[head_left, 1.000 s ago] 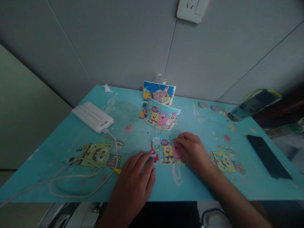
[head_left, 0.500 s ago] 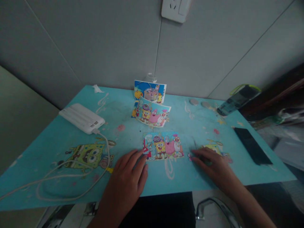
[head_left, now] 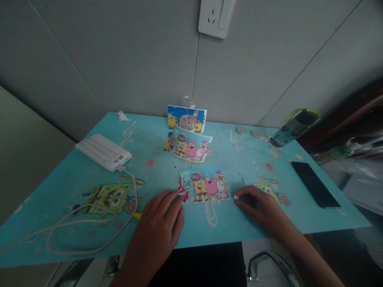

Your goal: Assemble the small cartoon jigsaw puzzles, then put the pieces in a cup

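Puzzle (head_left: 203, 185): flat on desk (head_left: 66, 179), between both hands.
Left hand (head_left: 158, 231): fingers (head_left: 176, 199) spread, tips touching puzzle's left corner, holding nothing.
Right hand (head_left: 263, 211): fingers (head_left: 242, 197) flat, just beside puzzle, empty.

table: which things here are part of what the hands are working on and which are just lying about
In hand:
- flat cartoon puzzle, touched by the left hand at its corner
- right hand, flat beside it
- picture card, propped behind

Lying about:
- power bank and cable
- black phone
- wall socket
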`<state>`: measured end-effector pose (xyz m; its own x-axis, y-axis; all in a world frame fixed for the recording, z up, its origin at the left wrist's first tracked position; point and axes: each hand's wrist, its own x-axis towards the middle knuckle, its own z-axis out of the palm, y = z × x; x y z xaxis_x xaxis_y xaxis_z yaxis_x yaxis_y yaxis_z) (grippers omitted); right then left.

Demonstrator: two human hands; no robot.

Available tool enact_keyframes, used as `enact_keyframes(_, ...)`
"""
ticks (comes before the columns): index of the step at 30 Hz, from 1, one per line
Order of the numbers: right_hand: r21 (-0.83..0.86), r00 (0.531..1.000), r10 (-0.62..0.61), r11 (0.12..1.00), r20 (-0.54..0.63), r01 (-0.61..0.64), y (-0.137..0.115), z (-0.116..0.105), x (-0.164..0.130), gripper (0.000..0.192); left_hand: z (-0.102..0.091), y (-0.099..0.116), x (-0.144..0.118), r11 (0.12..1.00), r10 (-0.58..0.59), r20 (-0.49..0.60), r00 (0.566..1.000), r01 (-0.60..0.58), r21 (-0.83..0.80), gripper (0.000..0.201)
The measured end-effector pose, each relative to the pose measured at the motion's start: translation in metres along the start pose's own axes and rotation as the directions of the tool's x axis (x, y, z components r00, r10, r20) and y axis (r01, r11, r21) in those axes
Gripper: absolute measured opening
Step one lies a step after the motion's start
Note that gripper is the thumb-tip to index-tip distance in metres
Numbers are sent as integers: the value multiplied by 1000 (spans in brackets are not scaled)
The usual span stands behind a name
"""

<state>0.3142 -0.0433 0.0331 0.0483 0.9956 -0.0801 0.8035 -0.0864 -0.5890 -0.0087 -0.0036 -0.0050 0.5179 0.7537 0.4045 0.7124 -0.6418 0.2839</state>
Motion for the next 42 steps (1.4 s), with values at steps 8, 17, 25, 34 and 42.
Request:
enact_keyframes(8,356,998,55,932,31,-62,-40,8,53,26,-1,1,1,1000,2,4,1000,-2,0,29)
enact_keyframes(17,314,999,38,949,20,-42,-46,39,91,23,1,1,-1,1000,6,-18,1000,-6,4,31)
enact_keyframes(25,153,999,15,988,-47,-8,-50,41,86,15,-1,1,-1,1000,1,7,1000,0,-5,33)
enact_keyframes(34,92,998,10,996,-60,-5,-55,43,82,14,0,0,-1,1000,1,16,1000,-1,-4,33)
enact_keyframes(42,48,994,-1,999,-106,6,-55,46,80,17,-1,1,0,1000,-1,-4,1000,1,-16,33)
